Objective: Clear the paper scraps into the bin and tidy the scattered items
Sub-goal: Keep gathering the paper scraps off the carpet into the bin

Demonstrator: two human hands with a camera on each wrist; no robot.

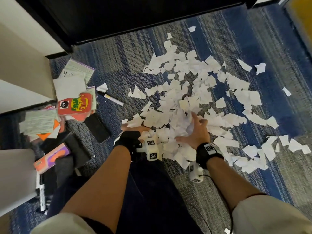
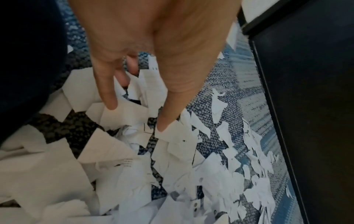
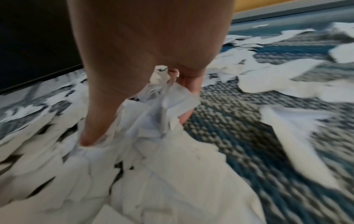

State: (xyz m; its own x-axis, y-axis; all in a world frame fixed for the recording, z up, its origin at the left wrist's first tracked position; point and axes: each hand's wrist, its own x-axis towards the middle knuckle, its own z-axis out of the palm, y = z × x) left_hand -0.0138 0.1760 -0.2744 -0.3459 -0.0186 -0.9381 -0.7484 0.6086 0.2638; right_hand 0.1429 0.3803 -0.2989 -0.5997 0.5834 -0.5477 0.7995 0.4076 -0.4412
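Observation:
Torn white paper scraps (image 1: 185, 92) cover the blue-grey carpet (image 1: 118, 65) in a wide heap. My left hand (image 1: 135, 129) lies at the heap's near left edge; in the left wrist view its fingers (image 2: 107, 94) point straight down and touch the scraps (image 2: 134, 174). My right hand (image 1: 194, 130) sits in the middle of the heap. The right wrist view shows this hand (image 3: 138, 121) with thumb and curled fingers (image 3: 189, 87) closed around a crumpled bunch of scraps (image 3: 162, 106). No bin is in view.
To the left lie leaflets (image 1: 72, 81), a red card (image 1: 76, 105), a white marker (image 1: 111, 98), a flat black object (image 1: 96, 127), an orange and purple box (image 1: 52, 157) and another marker (image 1: 42, 195). Black furniture (image 1: 135, 17) bounds the far side, white furniture (image 1: 20, 65) the left.

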